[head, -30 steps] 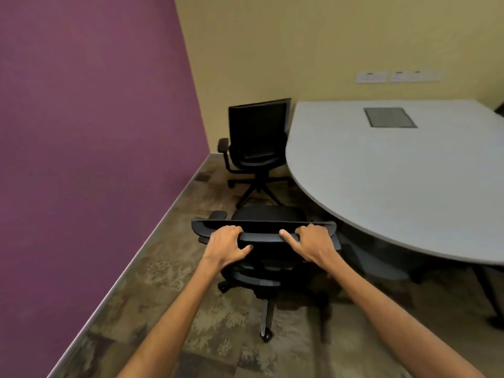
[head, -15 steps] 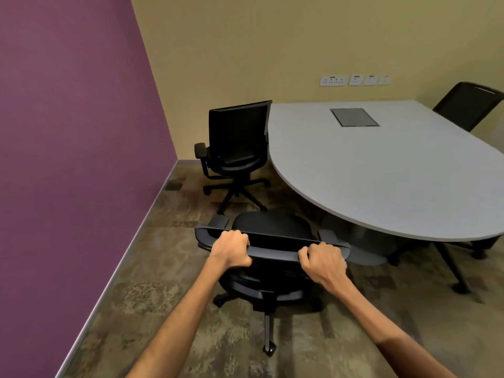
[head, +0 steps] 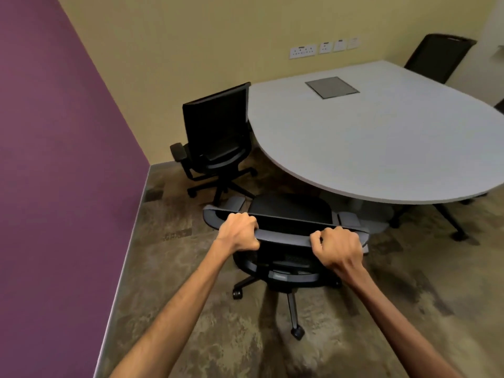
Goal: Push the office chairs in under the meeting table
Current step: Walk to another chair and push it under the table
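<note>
A black office chair (head: 289,211) stands right in front of me, its seat facing the grey meeting table (head: 381,148). My left hand (head: 238,231) grips the top rail of its backrest on the left side. My right hand (head: 336,248) grips the same rail on the right side. The seat's front edge lies just short of the table's curved rim. A second black chair (head: 215,137) stands at the table's left end, turned partly away from it. A third black chair (head: 436,57) sits behind the table's far right side.
A purple wall (head: 60,186) runs along the left, close to the chairs. A yellow wall with sockets (head: 302,51) stands behind. The table's dark legs (head: 450,222) splay out at the right. Patterned brown carpet covers the floor. A grey cable hatch (head: 331,87) is set in the tabletop.
The view has swung right and the room looks tilted. The held chair has turned and rolled closer to the table edge. Both hands keep their grip on the backrest.
</note>
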Action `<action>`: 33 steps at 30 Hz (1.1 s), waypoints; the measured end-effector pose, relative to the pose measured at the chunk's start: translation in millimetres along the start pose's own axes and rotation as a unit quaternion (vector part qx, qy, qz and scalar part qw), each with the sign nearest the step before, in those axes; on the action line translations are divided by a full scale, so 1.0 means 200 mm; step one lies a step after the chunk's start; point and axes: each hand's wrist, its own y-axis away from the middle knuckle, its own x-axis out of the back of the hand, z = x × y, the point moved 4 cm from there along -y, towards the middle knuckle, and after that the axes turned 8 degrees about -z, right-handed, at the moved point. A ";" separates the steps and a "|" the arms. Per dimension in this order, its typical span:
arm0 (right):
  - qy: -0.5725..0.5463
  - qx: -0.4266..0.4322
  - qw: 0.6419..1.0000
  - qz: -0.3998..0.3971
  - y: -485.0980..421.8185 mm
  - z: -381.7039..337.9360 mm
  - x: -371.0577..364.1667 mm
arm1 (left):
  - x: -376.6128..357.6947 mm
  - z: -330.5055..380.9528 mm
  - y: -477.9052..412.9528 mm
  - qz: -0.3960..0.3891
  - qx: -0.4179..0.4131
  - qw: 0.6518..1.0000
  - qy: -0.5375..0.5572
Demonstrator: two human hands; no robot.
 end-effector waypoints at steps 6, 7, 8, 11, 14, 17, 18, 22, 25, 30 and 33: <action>-0.016 -0.053 0.998 -0.006 -0.17 -0.18 -0.05 | 0.07 -0.26 -0.22 -0.009 -0.030 0.999 -0.008; -0.009 -0.064 0.998 -0.010 -0.20 -0.20 -0.05 | 0.08 -0.29 -0.25 -0.007 -0.039 0.999 -0.007; -0.003 -0.073 0.997 -0.011 -0.23 -0.22 -0.05 | 0.09 -0.31 -0.28 -0.003 -0.053 0.999 -0.009; -0.007 -0.103 0.994 -0.021 -0.31 -0.28 -0.08 | 0.12 -0.42 -0.38 -0.013 -0.074 0.997 -0.016; 0.005 -0.135 0.991 -0.022 -0.40 -0.33 -0.10 | 0.12 -0.50 -0.49 -0.038 -0.096 0.994 -0.028; 0.013 -0.167 0.985 -0.040 -0.50 -0.40 -0.13 | 0.14 -0.61 -0.62 -0.045 -0.118 0.991 -0.036; 0.013 -0.175 0.984 -0.043 -0.53 -0.43 -0.13 | 0.15 -0.65 -0.67 -0.040 -0.133 0.989 -0.042; 0.007 -0.207 0.978 -0.028 -0.65 -0.52 -0.15 | 0.19 -0.77 -0.81 -0.032 -0.181 0.981 -0.054; 0.004 -0.218 0.976 -0.024 -0.72 -0.56 -0.14 | 0.21 -0.81 -0.89 -0.026 -0.196 0.979 -0.058; 0.028 -0.240 0.970 -0.015 -0.80 -0.52 -0.17 | 0.21 -0.84 -1.03 -0.011 -0.229 0.972 -0.047; 0.039 -0.249 0.968 -0.014 -0.86 -0.49 -0.19 | 0.21 -0.84 -1.11 -0.011 -0.236 0.970 -0.049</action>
